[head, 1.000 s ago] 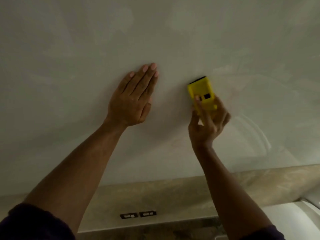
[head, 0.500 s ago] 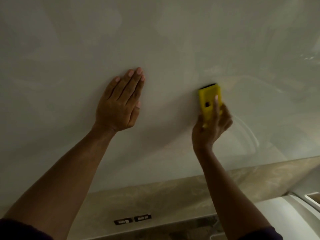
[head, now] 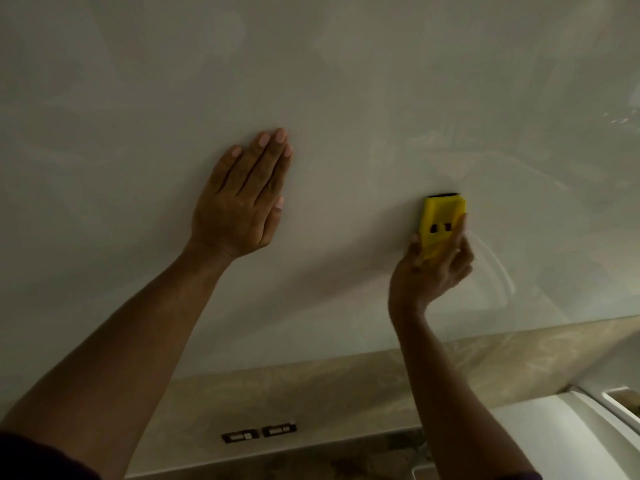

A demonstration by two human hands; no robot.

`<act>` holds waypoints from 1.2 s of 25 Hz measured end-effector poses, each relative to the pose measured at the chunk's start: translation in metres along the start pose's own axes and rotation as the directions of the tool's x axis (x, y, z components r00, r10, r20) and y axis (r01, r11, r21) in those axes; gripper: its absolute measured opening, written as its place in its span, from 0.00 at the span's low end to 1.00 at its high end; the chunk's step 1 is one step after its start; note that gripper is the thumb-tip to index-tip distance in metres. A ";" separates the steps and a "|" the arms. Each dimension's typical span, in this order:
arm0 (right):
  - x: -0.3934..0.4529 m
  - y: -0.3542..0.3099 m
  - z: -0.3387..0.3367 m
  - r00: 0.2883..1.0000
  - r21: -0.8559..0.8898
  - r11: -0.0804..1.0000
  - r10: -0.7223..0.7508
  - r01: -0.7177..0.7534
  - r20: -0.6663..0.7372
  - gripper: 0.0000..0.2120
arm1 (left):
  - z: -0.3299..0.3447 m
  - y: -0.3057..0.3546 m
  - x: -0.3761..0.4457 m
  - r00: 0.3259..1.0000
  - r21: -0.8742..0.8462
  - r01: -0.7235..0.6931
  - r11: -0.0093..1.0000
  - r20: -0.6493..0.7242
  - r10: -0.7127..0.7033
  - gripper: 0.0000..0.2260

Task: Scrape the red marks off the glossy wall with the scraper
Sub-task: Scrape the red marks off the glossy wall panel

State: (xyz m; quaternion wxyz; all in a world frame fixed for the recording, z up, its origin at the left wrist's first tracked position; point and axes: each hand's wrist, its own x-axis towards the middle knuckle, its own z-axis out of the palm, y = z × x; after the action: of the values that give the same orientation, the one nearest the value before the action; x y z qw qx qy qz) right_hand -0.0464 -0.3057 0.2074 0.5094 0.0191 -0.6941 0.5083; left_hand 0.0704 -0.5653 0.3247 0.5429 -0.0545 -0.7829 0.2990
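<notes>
One yellow scraper (head: 441, 226) stands nearly upright against the glossy wall (head: 346, 81), its dark blade edge uppermost and touching the pale surface of the panel, right of centre in the head view. Two small dark slots mark the scraper's yellow face. The right hand (head: 431, 271) grips the lower part of the tool — its fingers (head: 460, 233) curl up along the right edge and the thumb lies along the left edge, so the body is clamped between them. No red marks can be made out on the wall around the blade; the gloss shows only faint curved reflections to the right of the tool. The left hand (head: 242, 202) rests flat on the wall, well apart from the scraper to its left, with four fingers straight and closed together, pointing up and to the right, and the thumb lying alongside. Two bare forearms rise from the lower edge, each ending in a dark sleeve (head: 41, 459). Below the panel runs one beige marbled band (head: 311, 393), on which sit two small dark rectangular plates (head: 258, 434) side by side — their detail is too small to tell. One white fixture (head: 568, 434) occupies the lower right corner.
</notes>
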 end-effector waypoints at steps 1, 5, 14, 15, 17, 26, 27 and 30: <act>-0.017 -0.004 0.002 0.982 0.005 0.985 -0.170 0.170 0.081 0.25 | 0.000 0.000 0.000 1.000 0.009 0.002 1.000 -0.003 -0.002 0.29; -0.090 0.034 -0.009 0.209 0.324 0.361 -0.883 0.874 0.420 0.22 | 0.001 0.001 0.000 1.000 0.007 0.009 1.000 -0.010 -0.009 0.29; -0.012 0.013 -0.003 0.974 0.010 0.977 -0.212 0.212 0.075 0.29 | 0.009 0.028 -0.038 0.999 -0.101 0.033 0.994 -0.016 -0.035 0.28; -0.019 0.014 -0.003 0.970 0.019 0.973 -0.231 0.230 0.080 0.30 | 0.011 0.033 -0.047 1.000 -0.103 0.014 0.995 -0.013 -0.016 0.28; -0.046 0.027 -0.005 0.891 0.032 0.908 -0.417 0.418 0.182 0.31 | 0.013 0.037 -0.058 1.000 -0.100 -0.004 0.995 -0.009 0.003 0.29; -0.127 0.079 0.000 -0.336 0.506 -0.136 -0.883 0.851 0.327 0.22 | 0.016 0.037 -0.062 1.000 -0.077 0.010 0.997 -0.023 -0.012 0.29; -0.116 0.071 -0.001 -0.268 0.502 -0.069 -0.903 0.862 0.335 0.20 | 0.017 0.037 -0.063 1.000 -0.066 0.011 0.998 -0.023 -0.013 0.28; -0.073 0.042 -0.008 0.128 0.340 0.267 -0.916 0.902 0.381 0.21 | 0.018 0.037 -0.063 0.999 -0.039 0.008 0.999 -0.032 -0.009 0.28</act>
State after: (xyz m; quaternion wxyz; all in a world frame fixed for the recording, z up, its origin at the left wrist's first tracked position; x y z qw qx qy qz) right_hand -0.0285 -0.3156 0.1250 0.5064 0.5756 -0.6374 0.0775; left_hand 0.0714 -0.5681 0.2499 0.5555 -0.0667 -0.7800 0.2803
